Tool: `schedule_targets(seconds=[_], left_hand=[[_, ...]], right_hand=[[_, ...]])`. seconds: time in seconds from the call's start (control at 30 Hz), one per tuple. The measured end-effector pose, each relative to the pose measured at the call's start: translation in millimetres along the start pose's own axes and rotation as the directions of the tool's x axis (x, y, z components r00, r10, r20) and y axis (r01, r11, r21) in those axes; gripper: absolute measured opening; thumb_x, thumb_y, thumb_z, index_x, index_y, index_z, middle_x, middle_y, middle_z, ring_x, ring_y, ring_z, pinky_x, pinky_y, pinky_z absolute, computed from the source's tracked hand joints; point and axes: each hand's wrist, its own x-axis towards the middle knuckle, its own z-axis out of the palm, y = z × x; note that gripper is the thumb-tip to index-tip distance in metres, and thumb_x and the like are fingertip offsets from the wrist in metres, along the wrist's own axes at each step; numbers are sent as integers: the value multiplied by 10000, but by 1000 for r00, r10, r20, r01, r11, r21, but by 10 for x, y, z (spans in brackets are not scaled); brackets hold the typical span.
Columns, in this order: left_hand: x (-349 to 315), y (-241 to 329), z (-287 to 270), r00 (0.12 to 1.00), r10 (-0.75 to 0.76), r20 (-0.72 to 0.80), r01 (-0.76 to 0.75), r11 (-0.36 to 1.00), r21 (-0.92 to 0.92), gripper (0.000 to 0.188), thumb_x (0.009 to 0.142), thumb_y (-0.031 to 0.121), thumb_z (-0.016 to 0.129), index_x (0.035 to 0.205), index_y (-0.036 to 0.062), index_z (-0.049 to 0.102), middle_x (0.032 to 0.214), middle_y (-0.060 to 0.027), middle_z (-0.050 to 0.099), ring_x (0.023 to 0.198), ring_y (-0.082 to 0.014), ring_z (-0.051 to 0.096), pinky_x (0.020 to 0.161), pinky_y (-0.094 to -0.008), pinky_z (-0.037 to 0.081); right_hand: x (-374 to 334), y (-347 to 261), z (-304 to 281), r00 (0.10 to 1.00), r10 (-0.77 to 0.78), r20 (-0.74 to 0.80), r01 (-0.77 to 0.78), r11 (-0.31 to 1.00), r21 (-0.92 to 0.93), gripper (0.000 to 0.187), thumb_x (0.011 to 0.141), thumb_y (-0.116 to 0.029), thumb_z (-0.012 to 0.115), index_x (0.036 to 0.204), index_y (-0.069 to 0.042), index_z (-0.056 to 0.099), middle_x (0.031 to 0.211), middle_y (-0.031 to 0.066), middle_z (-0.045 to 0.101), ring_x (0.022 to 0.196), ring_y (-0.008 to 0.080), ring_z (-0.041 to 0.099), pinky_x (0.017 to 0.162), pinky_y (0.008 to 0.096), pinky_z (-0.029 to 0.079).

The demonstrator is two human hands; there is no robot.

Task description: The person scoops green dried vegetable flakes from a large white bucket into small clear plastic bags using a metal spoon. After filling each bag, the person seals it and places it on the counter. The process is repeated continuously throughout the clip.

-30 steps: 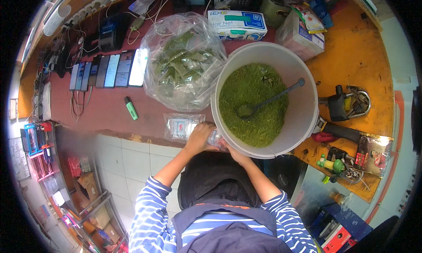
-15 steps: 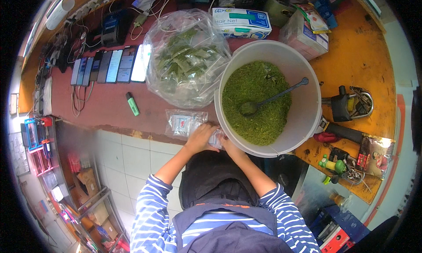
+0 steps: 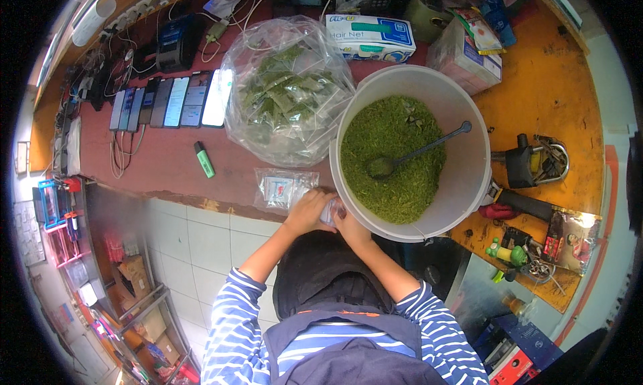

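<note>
At the front edge of the red-brown table, my left hand [image 3: 309,213] and my right hand [image 3: 352,228] close from both sides on a small clear plastic bag [image 3: 328,213], partly hidden by my fingers. Just beyond my left hand lie flat clear bags [image 3: 278,188] with a printed label. A large white bucket [image 3: 477,110] stands right beside my right hand. It holds shredded green leaf [image 3: 402,201], and a dark spoon [image 3: 429,143] rests in it. Behind the flat bags sits a big clear bag [image 3: 244,130] with filled green packets [image 3: 288,94] inside.
Several phones [image 3: 175,102] lie in a row at the left with cables. A green marker [image 3: 204,160] is on the table. Behind the bucket stand a hair net box [image 3: 370,37] and another carton [image 3: 467,57]. A padlock with keys [image 3: 532,161] lies on the yellow surface at right.
The whole view has shifted slightly. My hands stay on the small bag with little visible movement, and the other things keep their places.
</note>
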Motion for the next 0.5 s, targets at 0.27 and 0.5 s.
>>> schedule_targets(seconds=[0.27,0.5], left_hand=[[31,3,-13,999,-9,34,9,1000,4,946,503,432,866,1271,27,489,1065,-158,550,1085,-377,512,944,-446,414],[6,20,-87,999,-10,41,10,1000,11,913,511,425,862,1258,35,512,1071,-152,552,1084,-372,515,954,-441,412]], right_hand=[[28,47,5,999,-36,-18,35,999,-9,297,801,-219,706,1028,-40,636,866,185,648,737,353,629,683,432,503],[12,252,28,981,34,192,-59,991,124,386,831,-271,678,1118,-20,616,1008,207,654,926,370,628,839,427,487]])
